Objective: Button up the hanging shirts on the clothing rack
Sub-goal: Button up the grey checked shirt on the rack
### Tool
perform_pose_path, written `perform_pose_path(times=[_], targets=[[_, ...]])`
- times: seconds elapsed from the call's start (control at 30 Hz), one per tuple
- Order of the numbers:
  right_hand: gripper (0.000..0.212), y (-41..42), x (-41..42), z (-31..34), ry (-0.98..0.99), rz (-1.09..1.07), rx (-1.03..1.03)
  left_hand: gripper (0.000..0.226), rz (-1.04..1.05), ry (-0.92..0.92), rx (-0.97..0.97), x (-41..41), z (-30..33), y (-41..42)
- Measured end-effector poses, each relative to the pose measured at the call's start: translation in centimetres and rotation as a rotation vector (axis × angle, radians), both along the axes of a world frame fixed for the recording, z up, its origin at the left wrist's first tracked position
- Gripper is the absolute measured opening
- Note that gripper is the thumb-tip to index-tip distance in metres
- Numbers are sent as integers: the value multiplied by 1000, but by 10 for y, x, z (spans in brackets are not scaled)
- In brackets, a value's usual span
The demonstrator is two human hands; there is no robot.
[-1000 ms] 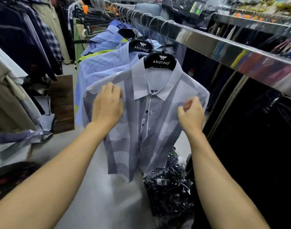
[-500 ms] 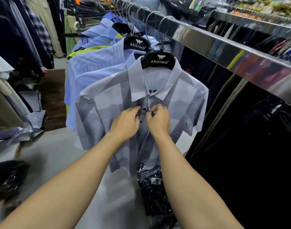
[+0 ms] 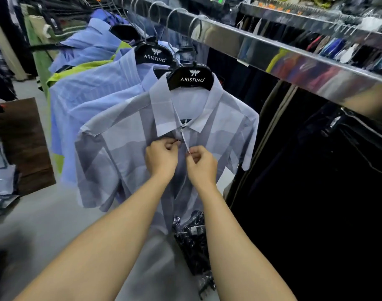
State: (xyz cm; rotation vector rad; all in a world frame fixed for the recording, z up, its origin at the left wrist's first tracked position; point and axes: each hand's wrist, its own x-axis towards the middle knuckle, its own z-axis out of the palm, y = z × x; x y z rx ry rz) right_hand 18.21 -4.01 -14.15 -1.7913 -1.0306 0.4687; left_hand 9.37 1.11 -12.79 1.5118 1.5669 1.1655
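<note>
A grey-and-lilac short-sleeved shirt hangs at the front of the chrome rack rail on a black hanger. Both my hands are at its front placket, just below the collar. My left hand pinches the left edge with a small dark button at its fingertips. Close beside it, my right hand pinches the right placket edge. Behind this shirt hang a light blue striped shirt and further blue shirts.
Dark garments fill the space under the rail on the right. A black plastic-wrapped bundle lies on the grey floor below the shirt. A brown board and bagged clothes stand at the left, with more racks behind.
My hands came in from the shirt's shoulders to the placket, then rose to just below the collar. The view has moved closer to the shirt.
</note>
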Motion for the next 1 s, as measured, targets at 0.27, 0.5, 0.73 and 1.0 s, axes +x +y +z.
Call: perform_pose_path(times=[0.27,0.5,0.73,1.0], targets=[[11,-15,-2,6,3,-33,0,15,26,-187,-119,10,7,-6],[9,-21,-1,1,25,-45,31,15,-183,-151,-26,-5,-18,-21],[14,-27,-7,0,31,48,90,6,-312,-99,81,-21,-21,-34],[13,-32,-10,6,72,106,82,11,-308,-152,55,-25,-19,-35]])
